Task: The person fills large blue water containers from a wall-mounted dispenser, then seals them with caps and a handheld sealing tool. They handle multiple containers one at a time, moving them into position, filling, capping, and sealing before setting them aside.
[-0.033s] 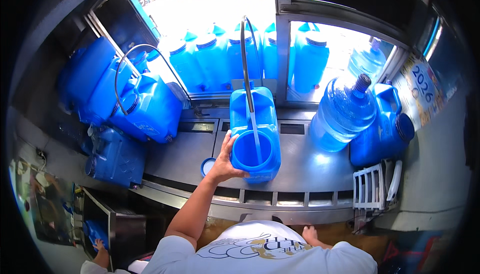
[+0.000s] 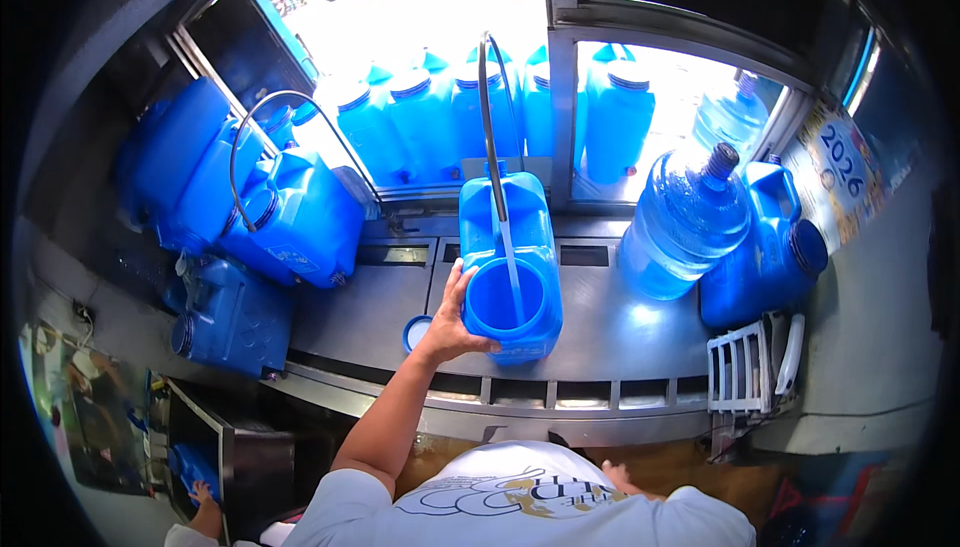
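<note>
A blue rectangular water container point(image 2: 507, 207) stands upright on the metal counter, its wide round mouth facing me, uncapped. My left hand point(image 2: 455, 319) grips the side of that mouth, fingers along its left and thumb near its front. From above, a curved metal spout point(image 2: 493, 127) with a pale tip point(image 2: 514, 277) reaches into the opening. Whether the pale streak is tube or water I cannot tell. Beside my left wrist lies a round blue-and-white cap point(image 2: 416, 332). My right hand point(image 2: 617, 474) hangs low beside my shirt, partly hidden, away from the container.
Several blue containers point(image 2: 300, 212) crowd the left side, one under another curved spout. More blue containers point(image 2: 410, 117) line the window. At right stand a clear round bottle point(image 2: 685, 227), a blue container point(image 2: 765, 272) and a white rack point(image 2: 738, 372). Another person's hand point(image 2: 203, 494) touches a blue object lower left.
The view has shifted very slightly, and my right hand sits a touch lower and further left. My left hand keeps its grip on the container.
</note>
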Demonstrator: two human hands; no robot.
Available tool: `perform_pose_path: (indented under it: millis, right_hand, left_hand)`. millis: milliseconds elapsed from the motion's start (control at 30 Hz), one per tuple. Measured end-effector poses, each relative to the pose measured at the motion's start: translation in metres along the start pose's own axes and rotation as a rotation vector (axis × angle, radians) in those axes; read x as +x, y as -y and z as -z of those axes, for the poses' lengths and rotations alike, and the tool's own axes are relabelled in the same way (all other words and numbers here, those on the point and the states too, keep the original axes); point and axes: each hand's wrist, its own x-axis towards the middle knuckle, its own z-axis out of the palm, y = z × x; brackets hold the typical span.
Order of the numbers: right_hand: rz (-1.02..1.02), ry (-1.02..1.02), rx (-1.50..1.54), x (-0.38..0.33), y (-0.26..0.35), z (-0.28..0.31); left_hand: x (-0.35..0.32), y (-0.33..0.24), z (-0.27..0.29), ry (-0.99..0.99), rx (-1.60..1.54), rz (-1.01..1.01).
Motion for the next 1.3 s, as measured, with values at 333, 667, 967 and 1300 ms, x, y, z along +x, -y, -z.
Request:
perform_pose_path:
  millis: [333,667,967,1300]
  right_hand:
    - [0.090,0.171,-0.001,-0.034,-0.046,-0.028]
    - [0.379,0.148,-0.061,0.033,-0.146,0.006]
    - [0.371,-0.049,0.036,0.034,-0.169,0.068]
    - [0.814,-0.763,0.013,0.063,-0.190,0.089]
  left_hand:
    - [0.007,0.017,0.008,-0.002,-0.044,-0.050]
    - [-0.018,-0.022,-0.023,-0.142,-0.085,0.162]
    - [-0.038,-0.024,-0.054,-0.447,0.260,0.128]
    - [-0.029,0.029,-0.050,-0.544,0.788,0.074]
